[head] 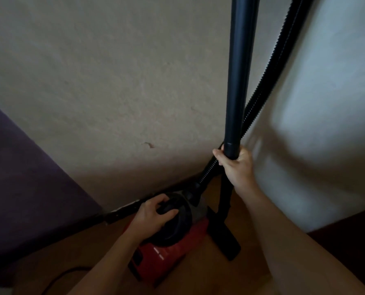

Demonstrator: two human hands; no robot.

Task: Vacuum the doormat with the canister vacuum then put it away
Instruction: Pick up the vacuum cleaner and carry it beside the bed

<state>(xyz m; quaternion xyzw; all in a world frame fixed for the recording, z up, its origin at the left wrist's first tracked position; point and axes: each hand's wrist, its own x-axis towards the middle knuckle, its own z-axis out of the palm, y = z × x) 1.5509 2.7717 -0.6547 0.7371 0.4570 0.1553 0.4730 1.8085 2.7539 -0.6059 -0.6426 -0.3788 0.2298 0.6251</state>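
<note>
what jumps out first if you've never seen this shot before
The long black wand stands upright right of centre, with the right hand gripping its lower end and the ribbed hose running beside it. Below, in the wall corner on the wooden floor, sits the red canister vacuum, the left hand gripping its black handle.

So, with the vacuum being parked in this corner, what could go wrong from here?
The upright wand is held by the right hand; let go, it may topple. The ribbed hose behind it could tug it sideways. The cord trails on the floor beside the red canister the left hand grips, and might snag a foot.
</note>
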